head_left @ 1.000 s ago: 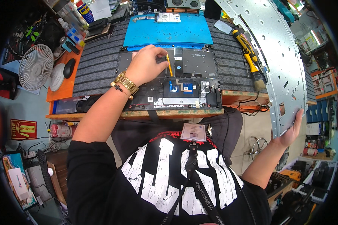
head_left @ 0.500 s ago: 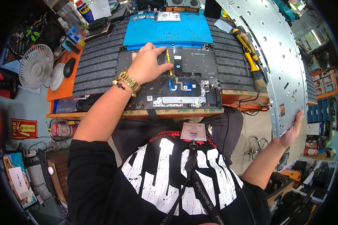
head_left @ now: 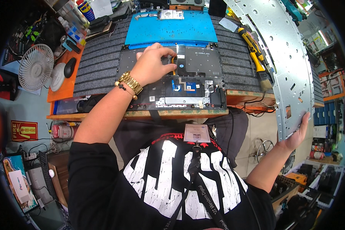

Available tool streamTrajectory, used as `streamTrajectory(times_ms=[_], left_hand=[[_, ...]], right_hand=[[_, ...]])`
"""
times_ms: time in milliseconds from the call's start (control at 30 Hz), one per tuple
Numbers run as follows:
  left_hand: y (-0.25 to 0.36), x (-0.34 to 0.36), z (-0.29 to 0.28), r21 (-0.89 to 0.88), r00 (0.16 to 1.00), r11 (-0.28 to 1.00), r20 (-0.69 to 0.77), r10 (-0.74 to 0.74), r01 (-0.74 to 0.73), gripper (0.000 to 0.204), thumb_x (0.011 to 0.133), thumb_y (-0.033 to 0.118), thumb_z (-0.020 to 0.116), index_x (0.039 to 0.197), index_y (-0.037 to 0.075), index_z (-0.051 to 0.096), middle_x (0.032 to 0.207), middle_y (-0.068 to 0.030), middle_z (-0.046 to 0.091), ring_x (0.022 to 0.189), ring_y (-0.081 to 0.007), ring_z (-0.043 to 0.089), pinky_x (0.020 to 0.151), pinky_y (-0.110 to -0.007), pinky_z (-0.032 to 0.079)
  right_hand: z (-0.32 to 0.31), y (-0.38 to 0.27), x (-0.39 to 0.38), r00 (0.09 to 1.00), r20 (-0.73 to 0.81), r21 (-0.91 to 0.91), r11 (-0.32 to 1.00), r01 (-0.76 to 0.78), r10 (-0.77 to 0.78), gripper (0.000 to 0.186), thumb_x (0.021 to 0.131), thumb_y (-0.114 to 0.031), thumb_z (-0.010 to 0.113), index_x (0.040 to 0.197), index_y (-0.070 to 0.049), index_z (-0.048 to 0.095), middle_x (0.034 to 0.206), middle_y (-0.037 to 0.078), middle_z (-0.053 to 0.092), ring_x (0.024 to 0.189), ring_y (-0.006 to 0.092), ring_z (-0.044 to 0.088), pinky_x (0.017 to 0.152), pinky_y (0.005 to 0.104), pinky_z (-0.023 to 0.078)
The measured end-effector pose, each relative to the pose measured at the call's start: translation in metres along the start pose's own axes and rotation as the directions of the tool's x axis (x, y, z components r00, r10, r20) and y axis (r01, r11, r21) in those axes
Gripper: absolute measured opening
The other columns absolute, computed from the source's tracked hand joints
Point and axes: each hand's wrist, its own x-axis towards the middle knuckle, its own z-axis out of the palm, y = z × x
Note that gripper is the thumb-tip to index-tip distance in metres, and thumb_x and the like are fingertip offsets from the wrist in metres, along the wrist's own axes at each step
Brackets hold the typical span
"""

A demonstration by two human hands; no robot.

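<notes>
My left hand (head_left: 153,66) is over the opened underside of a black laptop chassis (head_left: 134,100) on the bench. Its thumb and index finger close round a thin yellow-orange ribbon cable (head_left: 174,72), which bows near the fingertips. A blue circuit board (head_left: 191,87) and a silver bracket (head_left: 184,102) are set in the chassis, nearer to me. Beyond the chassis lies the laptop's bright blue lid (head_left: 168,32). My right hand (head_left: 295,136) grips the lower end of a long silver metal plate (head_left: 291,73) with many small holes, held tilted up at the right.
A yellow-and-black screwdriver (head_left: 249,40) and a brush (head_left: 264,82) lie on the grey ribbed mat (head_left: 99,65), left of the plate. At the left are a white fan (head_left: 36,67) and a black mouse (head_left: 69,68). A silver drive (head_left: 171,14) rests on the lid.
The ribbon cable, straight before, is now bent between my left fingers. My left hand has shifted only slightly; my right hand and the metal plate stay in place.
</notes>
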Motion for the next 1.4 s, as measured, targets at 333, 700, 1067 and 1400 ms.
streamTrajectory(times_ms=[333, 700, 1067, 1400], left_hand=[[0.017, -0.009, -0.016, -0.271, 0.999, 0.962, 0.052, -0.013, 0.027, 0.023, 0.096, 0.017, 0.087, 0.111, 0.001, 0.085, 0.094, -0.0077, 0.081, 0.086, -0.0152, 0.073, 0.083, -0.033, 0.060], [0.012, -0.019, -0.017, -0.246, 0.991, 0.961, 0.021, 0.134, -0.125, 0.018, 0.095, 0.012, 0.087, 0.109, 0.000, 0.085, 0.099, -0.0108, 0.081, 0.089, -0.0192, 0.077, 0.085, -0.034, 0.061], [0.019, -0.037, -0.020, -0.164, 0.944, 0.930, -0.017, 0.330, -0.328, 0.013, 0.095, 0.010, 0.084, 0.105, 0.003, 0.085, 0.102, -0.0113, 0.082, 0.093, -0.0314, 0.078, 0.086, -0.040, 0.061], [0.028, -0.062, -0.015, -0.039, 0.934, 0.935, -0.063, 0.351, -0.354, 0.017, 0.098, 0.017, 0.083, 0.111, 0.008, 0.086, 0.128, -0.0103, 0.078, 0.115, -0.0337, 0.072, 0.101, -0.047, 0.055]], right_hand=[[0.001, 0.001, 0.000, 0.998, -0.054, -0.040, 0.999, 0.029, -0.031, 0.052, 0.123, -0.039, 0.049, 0.160, -0.003, 0.054, 0.155, 0.016, 0.065, 0.136, 0.0317, 0.066, 0.115, 0.0527, 0.055], [0.010, 0.004, 0.002, 0.994, -0.102, -0.067, 0.997, 0.030, -0.037, 0.052, 0.123, -0.039, 0.050, 0.158, -0.002, 0.056, 0.151, 0.016, 0.067, 0.131, 0.0314, 0.069, 0.111, 0.0520, 0.057], [0.019, 0.003, -0.001, 0.992, -0.122, -0.097, 0.995, 0.029, -0.041, 0.049, 0.122, -0.039, 0.050, 0.155, -0.004, 0.059, 0.142, 0.014, 0.072, 0.120, 0.0285, 0.073, 0.105, 0.0507, 0.060], [0.027, 0.012, 0.004, 0.986, -0.159, -0.142, 0.990, 0.022, -0.045, 0.055, 0.122, -0.041, 0.049, 0.157, 0.001, 0.057, 0.146, 0.017, 0.070, 0.125, 0.0297, 0.071, 0.109, 0.0491, 0.058]])
